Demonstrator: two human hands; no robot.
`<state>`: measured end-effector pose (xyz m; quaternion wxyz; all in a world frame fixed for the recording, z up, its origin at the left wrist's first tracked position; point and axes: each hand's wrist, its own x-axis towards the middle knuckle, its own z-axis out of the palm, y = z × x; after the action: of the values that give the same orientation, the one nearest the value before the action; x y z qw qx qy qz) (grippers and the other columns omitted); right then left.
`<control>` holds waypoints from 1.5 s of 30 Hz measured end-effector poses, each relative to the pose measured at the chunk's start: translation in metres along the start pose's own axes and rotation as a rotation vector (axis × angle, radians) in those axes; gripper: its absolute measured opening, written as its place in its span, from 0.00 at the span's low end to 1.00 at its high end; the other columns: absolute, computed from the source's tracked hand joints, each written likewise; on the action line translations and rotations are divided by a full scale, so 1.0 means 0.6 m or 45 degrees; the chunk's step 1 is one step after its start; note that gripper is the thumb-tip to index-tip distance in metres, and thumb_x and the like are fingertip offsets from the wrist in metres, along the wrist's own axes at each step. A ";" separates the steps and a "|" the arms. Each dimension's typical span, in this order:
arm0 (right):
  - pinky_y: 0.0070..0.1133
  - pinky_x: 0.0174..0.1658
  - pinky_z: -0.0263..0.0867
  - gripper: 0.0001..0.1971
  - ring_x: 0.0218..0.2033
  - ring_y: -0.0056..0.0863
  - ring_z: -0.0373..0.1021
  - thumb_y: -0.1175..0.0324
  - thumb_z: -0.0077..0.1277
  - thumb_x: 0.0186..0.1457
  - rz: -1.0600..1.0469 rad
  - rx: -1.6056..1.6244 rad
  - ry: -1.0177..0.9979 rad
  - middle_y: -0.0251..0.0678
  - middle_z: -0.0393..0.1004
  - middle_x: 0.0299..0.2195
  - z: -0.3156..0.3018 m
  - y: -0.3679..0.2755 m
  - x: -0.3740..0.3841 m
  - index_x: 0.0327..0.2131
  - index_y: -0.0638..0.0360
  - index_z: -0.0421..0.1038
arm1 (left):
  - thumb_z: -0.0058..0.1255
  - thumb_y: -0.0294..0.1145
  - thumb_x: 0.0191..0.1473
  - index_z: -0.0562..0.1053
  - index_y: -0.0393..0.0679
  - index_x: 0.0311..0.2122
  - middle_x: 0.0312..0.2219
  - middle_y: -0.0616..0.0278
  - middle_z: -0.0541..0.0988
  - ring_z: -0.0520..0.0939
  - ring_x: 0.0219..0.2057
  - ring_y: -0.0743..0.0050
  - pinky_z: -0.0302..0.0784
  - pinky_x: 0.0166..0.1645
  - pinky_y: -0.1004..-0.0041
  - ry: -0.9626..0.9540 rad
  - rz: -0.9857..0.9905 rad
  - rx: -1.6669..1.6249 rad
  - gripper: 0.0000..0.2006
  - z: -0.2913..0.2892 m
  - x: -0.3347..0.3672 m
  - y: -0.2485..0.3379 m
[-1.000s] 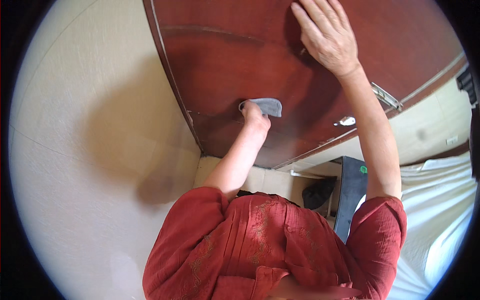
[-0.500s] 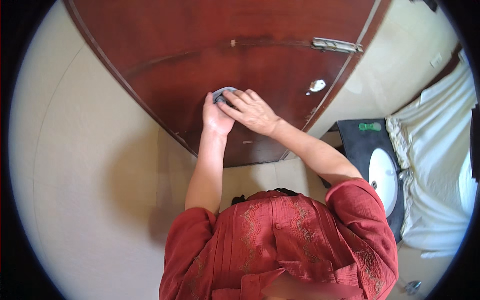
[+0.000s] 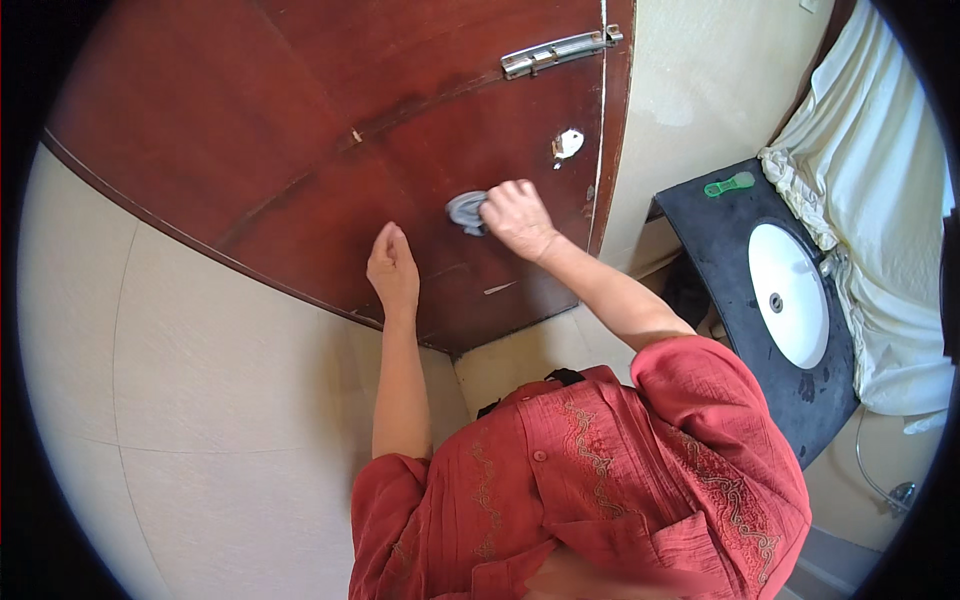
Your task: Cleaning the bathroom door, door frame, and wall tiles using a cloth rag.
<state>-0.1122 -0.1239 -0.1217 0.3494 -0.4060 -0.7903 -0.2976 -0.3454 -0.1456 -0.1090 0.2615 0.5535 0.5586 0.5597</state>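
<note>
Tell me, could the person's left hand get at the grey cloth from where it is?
Probably yes: the left hand looks empty, and only red-brown door shows between it and the grey cloth. The right hand has the cloth's right side, leaving its left side free.

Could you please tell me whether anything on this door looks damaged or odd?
Yes: below the metal bolt, the red-brown door has a ragged white patch, perhaps a hole or lost finish. A pale scrape nearer its bottom also stands out against the dark surface.
</note>
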 end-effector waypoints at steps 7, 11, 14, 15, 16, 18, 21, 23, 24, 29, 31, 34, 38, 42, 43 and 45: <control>0.34 0.33 0.67 0.14 0.32 0.40 0.68 0.70 0.59 0.37 0.730 -0.065 0.073 0.41 0.64 0.30 -0.038 0.166 -0.120 0.29 0.57 0.65 | 0.50 0.34 0.55 0.57 0.39 0.62 0.62 0.40 0.53 0.59 0.61 0.39 0.61 0.60 0.53 0.219 1.021 0.988 0.30 0.013 0.005 0.048; 0.36 0.35 0.69 0.14 0.35 0.43 0.69 0.71 0.57 0.43 0.861 0.057 0.124 0.42 0.63 0.33 -0.073 0.209 -0.120 0.34 0.58 0.64 | 0.49 0.38 0.57 0.49 0.39 0.65 0.65 0.40 0.45 0.49 0.65 0.40 0.51 0.65 0.52 0.167 0.965 1.138 0.35 0.036 0.022 0.015; 0.36 0.35 0.69 0.13 0.35 0.43 0.69 0.73 0.56 0.44 0.792 0.071 0.135 0.42 0.63 0.33 -0.082 0.215 -0.115 0.33 0.58 0.64 | 0.49 0.42 0.57 0.48 0.38 0.65 0.65 0.39 0.44 0.48 0.65 0.36 0.50 0.65 0.49 0.316 0.931 1.313 0.37 0.057 0.031 -0.001; 0.36 0.35 0.69 0.13 0.35 0.43 0.69 0.73 0.56 0.44 0.804 0.069 0.138 0.42 0.63 0.33 -0.078 0.217 -0.119 0.33 0.58 0.64 | 0.49 0.42 0.57 0.48 0.38 0.65 0.65 0.39 0.44 0.48 0.65 0.36 0.50 0.65 0.49 0.307 0.940 1.315 0.37 0.060 0.036 -0.005; 0.35 0.35 0.69 0.12 0.36 0.43 0.69 0.73 0.56 0.44 0.782 0.068 0.115 0.42 0.63 0.33 -0.071 0.218 -0.130 0.33 0.58 0.64 | 0.49 0.43 0.57 0.47 0.38 0.65 0.65 0.38 0.43 0.48 0.65 0.36 0.50 0.65 0.49 0.345 0.963 1.336 0.38 0.065 0.036 -0.006; 0.34 0.36 0.70 0.11 0.36 0.43 0.69 0.73 0.56 0.44 0.789 0.073 0.054 0.42 0.63 0.33 -0.058 0.218 -0.154 0.31 0.58 0.64 | 0.49 0.45 0.57 0.44 0.38 0.66 0.65 0.36 0.41 0.47 0.65 0.36 0.49 0.65 0.49 0.368 0.953 1.410 0.40 0.070 0.037 -0.007; 0.35 0.35 0.70 0.12 0.36 0.43 0.69 0.74 0.56 0.43 0.805 0.179 -0.013 0.42 0.63 0.33 -0.026 0.214 -0.195 0.32 0.58 0.65 | 0.50 0.46 0.56 0.43 0.38 0.66 0.65 0.36 0.41 0.47 0.65 0.35 0.49 0.66 0.50 0.327 0.865 1.512 0.41 0.059 0.031 -0.010; 0.36 0.36 0.70 0.13 0.37 0.44 0.69 0.74 0.57 0.43 0.868 0.252 -0.050 0.42 0.63 0.34 -0.027 0.211 -0.202 0.33 0.58 0.65 | 0.51 0.47 0.56 0.43 0.37 0.66 0.65 0.36 0.41 0.47 0.65 0.35 0.49 0.66 0.50 0.330 0.873 1.534 0.42 0.062 0.030 -0.006; 0.36 0.36 0.70 0.14 0.37 0.44 0.69 0.75 0.57 0.42 0.902 0.284 0.026 0.42 0.63 0.34 -0.024 0.211 -0.202 0.34 0.58 0.66 | 0.51 0.46 0.56 0.43 0.37 0.65 0.64 0.35 0.41 0.47 0.65 0.34 0.50 0.66 0.50 0.322 0.887 1.548 0.42 0.062 0.031 -0.006; 0.34 0.36 0.69 0.18 0.37 0.44 0.69 0.77 0.58 0.39 0.856 0.449 0.412 0.42 0.66 0.34 -0.079 0.222 -0.103 0.38 0.58 0.68 | 0.53 0.45 0.55 0.42 0.34 0.65 0.64 0.33 0.41 0.47 0.64 0.32 0.51 0.65 0.49 0.281 0.784 1.646 0.44 0.069 0.020 0.004; 0.33 0.36 0.69 0.19 0.37 0.43 0.70 0.77 0.58 0.39 0.861 0.439 0.431 0.41 0.67 0.34 -0.069 0.221 -0.094 0.39 0.58 0.68 | 0.55 0.45 0.54 0.43 0.33 0.64 0.63 0.31 0.41 0.47 0.64 0.30 0.51 0.65 0.48 0.254 0.808 1.590 0.44 0.071 0.020 0.008; 0.32 0.37 0.69 0.19 0.36 0.42 0.70 0.77 0.57 0.40 0.856 0.396 0.399 0.41 0.67 0.34 -0.037 0.198 -0.117 0.40 0.57 0.68 | 0.55 0.45 0.53 0.44 0.33 0.64 0.63 0.31 0.42 0.47 0.64 0.31 0.51 0.65 0.48 0.261 0.839 1.655 0.44 0.048 0.025 0.018; 0.33 0.37 0.70 0.19 0.36 0.42 0.70 0.76 0.57 0.40 0.856 0.343 0.211 0.40 0.67 0.35 0.008 0.165 -0.166 0.40 0.56 0.68 | 0.54 0.43 0.53 0.46 0.36 0.64 0.63 0.33 0.44 0.48 0.64 0.33 0.50 0.64 0.46 0.277 0.860 1.689 0.42 0.042 0.041 -0.013; 0.35 0.36 0.70 0.20 0.35 0.45 0.70 0.77 0.57 0.40 0.939 0.245 0.216 0.43 0.66 0.36 0.041 0.135 -0.168 0.40 0.57 0.66 | 0.51 0.41 0.55 0.50 0.38 0.64 0.64 0.36 0.46 0.49 0.64 0.35 0.48 0.64 0.46 0.242 0.907 1.593 0.37 0.027 0.047 -0.032; 0.35 0.36 0.69 0.20 0.35 0.46 0.70 0.78 0.57 0.40 0.952 0.192 0.238 0.44 0.66 0.36 0.043 0.129 -0.169 0.40 0.57 0.66 | 0.50 0.41 0.55 0.52 0.38 0.64 0.64 0.37 0.46 0.49 0.64 0.36 0.48 0.64 0.46 0.196 0.947 1.562 0.35 0.024 0.048 -0.031; 0.35 0.38 0.67 0.21 0.38 0.48 0.67 0.80 0.56 0.40 1.002 0.242 0.188 0.46 0.65 0.37 0.052 0.100 -0.168 0.41 0.60 0.64 | 0.48 0.40 0.56 0.56 0.39 0.63 0.64 0.38 0.48 0.50 0.64 0.37 0.48 0.64 0.47 0.154 0.973 1.490 0.32 0.010 0.050 -0.037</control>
<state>-0.0279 -0.1146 -0.2085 0.5284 -0.6206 -0.5715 -0.0952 -0.3544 -0.1110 -0.1211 -0.3260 0.7287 0.5481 0.2496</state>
